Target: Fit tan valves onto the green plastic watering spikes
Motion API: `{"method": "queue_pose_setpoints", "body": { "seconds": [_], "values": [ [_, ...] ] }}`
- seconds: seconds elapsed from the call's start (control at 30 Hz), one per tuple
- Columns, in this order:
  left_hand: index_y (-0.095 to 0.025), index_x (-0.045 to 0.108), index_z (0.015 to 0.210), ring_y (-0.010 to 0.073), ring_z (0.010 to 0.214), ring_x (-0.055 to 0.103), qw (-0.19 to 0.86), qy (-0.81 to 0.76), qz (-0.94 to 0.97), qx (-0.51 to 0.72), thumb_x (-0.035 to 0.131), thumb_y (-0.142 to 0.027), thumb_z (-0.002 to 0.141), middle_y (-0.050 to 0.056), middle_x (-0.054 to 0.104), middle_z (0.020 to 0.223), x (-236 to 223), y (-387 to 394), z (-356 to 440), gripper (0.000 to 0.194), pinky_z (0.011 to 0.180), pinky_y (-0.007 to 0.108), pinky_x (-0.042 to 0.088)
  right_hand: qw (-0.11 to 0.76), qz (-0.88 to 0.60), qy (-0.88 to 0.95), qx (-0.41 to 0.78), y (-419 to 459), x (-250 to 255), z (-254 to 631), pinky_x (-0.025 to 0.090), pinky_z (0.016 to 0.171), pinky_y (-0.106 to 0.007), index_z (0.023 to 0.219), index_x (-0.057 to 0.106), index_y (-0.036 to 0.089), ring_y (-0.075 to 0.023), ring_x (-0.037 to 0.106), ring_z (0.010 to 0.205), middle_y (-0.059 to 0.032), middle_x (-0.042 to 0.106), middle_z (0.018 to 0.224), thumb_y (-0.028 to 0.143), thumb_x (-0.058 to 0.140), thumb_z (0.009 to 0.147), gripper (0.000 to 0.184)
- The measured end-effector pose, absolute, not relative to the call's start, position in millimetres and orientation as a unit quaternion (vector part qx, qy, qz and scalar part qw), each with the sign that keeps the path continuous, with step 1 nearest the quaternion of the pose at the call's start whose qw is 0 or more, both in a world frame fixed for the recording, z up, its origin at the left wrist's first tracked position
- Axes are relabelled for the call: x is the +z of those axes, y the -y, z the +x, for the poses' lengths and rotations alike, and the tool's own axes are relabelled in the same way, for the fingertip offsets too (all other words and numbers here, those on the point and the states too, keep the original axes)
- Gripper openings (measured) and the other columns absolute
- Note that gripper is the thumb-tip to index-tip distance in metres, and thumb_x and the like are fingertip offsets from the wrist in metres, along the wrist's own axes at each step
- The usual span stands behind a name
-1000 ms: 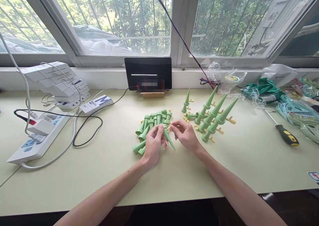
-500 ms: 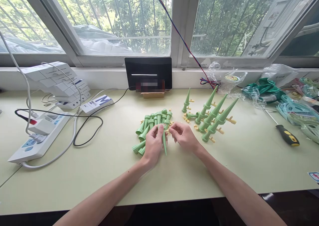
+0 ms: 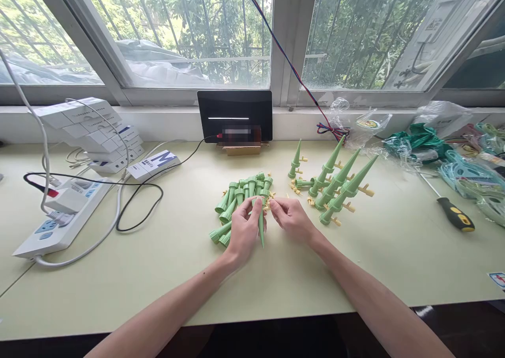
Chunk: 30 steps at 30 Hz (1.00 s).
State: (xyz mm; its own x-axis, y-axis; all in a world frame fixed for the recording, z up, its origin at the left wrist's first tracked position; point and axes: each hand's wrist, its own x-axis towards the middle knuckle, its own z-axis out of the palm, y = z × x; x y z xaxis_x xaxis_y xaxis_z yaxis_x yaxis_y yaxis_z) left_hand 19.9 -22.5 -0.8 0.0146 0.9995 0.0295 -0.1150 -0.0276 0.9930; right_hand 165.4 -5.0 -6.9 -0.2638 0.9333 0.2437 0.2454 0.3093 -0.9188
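My left hand (image 3: 242,229) is closed round a green plastic cone spike (image 3: 261,227), whose tip points down toward me. My right hand (image 3: 291,217) pinches a small beige valve piece (image 3: 269,204) against the spike's upper end. Just behind my left hand lies a pile of green spikes (image 3: 239,197) without beige pieces. To the right of my right hand lie several spikes fitted with beige valves (image 3: 337,187), side by side. A few loose beige pieces (image 3: 294,188) lie between the two groups.
A dark tablet (image 3: 235,116) leans on the sill. At left sit a power strip (image 3: 59,216), black and white cables (image 3: 136,197) and stacked white boxes (image 3: 89,126). A screwdriver (image 3: 453,213), plastic bags (image 3: 355,121) and green and teal items (image 3: 465,174) crowd the right side.
The spike in my left hand has swung from slanting down-right to pointing straight down. My right hand has closed in on its top end with the beige piece.
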Motion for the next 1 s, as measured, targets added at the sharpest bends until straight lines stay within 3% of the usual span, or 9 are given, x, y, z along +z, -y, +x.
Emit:
{"method": "queue_pose_setpoints", "body": {
  "seconds": [0.2,0.37,0.47,0.8,1.0],
  "values": [
    [-0.018,0.061,0.097,0.0069,0.044,0.045,0.539,-0.449,0.474,0.532,0.059,-0.055,0.088,-0.001,0.054,0.070,-2.3,22.4,20.2,0.039,0.038,0.021,0.038,0.448,-0.436,0.665,0.408,4.5,-8.8,163.8,0.031,0.046,-0.026,0.060,0.047,0.021,-0.0105,0.035,0.044,0.0043,0.039,0.048,0.056,0.043,0.097,0.051],
    [-0.019,0.058,0.089,0.0070,0.044,0.041,0.544,-0.458,0.453,0.537,0.058,-0.058,0.087,-0.003,0.050,0.065,-3.5,22.3,20.1,0.039,0.037,0.020,0.037,0.474,-0.414,0.655,0.419,4.9,-8.9,162.9,0.040,0.051,-0.025,0.082,0.058,0.019,-0.0115,0.049,0.053,0.0001,0.057,0.069,0.050,0.053,0.094,0.034],
    [-0.019,0.057,0.086,0.0070,0.045,0.041,0.545,-0.461,0.447,0.540,0.058,-0.059,0.087,-0.003,0.050,0.064,-3.2,21.7,20.0,0.040,0.037,0.019,0.036,0.472,-0.409,0.662,0.414,4.5,-9.4,163.2,0.043,0.052,-0.025,0.090,0.059,0.020,-0.0121,0.051,0.055,-0.0006,0.059,0.073,0.048,0.057,0.092,0.028],
    [-0.019,0.058,0.090,0.0075,0.045,0.043,0.537,-0.464,0.459,0.534,0.056,-0.058,0.089,-0.004,0.050,0.059,-6.0,20.8,19.3,0.039,0.041,0.019,0.038,0.450,-0.430,0.674,0.398,6.1,-5.9,164.7,0.036,0.050,-0.026,0.077,0.054,0.019,-0.0117,0.044,0.049,0.0038,0.048,0.056,0.038,0.053,0.093,0.024],
    [-0.019,0.058,0.095,0.0069,0.044,0.045,0.527,-0.456,0.483,0.531,0.058,-0.055,0.088,-0.004,0.051,0.061,-3.2,22.5,19.7,0.037,0.040,0.019,0.037,0.432,-0.437,0.699,0.366,5.7,-7.5,166.1,0.029,0.049,-0.026,0.067,0.050,0.019,-0.0105,0.035,0.048,0.0045,0.040,0.052,0.041,0.047,0.097,0.037]
  ]
}}
